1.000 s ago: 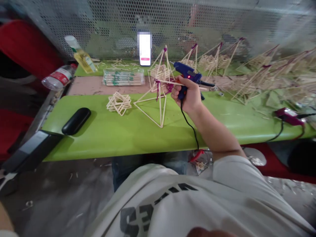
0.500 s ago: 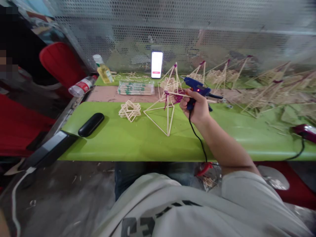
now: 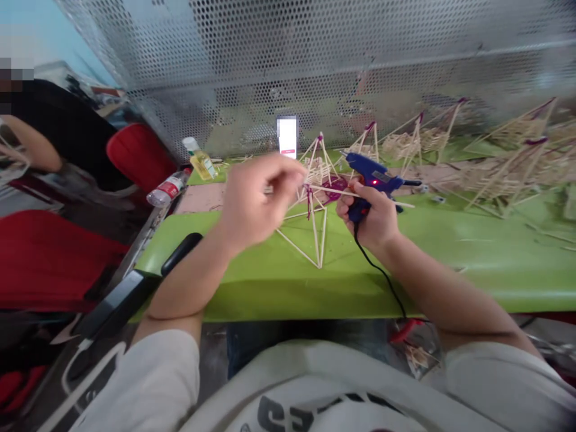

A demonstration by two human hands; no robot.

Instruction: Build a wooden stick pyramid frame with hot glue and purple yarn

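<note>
My right hand (image 3: 373,216) is wrapped round the grip of a blue hot glue gun (image 3: 371,171), whose red light is lit and whose nozzle points up to the left. A thin wooden stick (image 3: 402,204) passes under my right thumb. Left of it, a pyramid frame of sticks (image 3: 321,240) stands on the green table, purple thread tied at its top. My left hand (image 3: 256,201), blurred, is closed with thumb and fingers together beside that top; whether it touches the frame or holds anything, I cannot tell.
More stick pyramids (image 3: 499,174) line the back and right of the table. A lit phone (image 3: 288,135) leans at the mesh wall. Bottles (image 3: 202,162) and a black case (image 3: 180,252) are on the left. The glue gun's cord (image 3: 382,273) hangs over the front edge. Another person (image 3: 58,120) sits far left.
My left hand has come in from out of view to the top of the stick pyramid, now covering the small woven stick piece. My right hand still holds the glue gun. The view has shifted.
</note>
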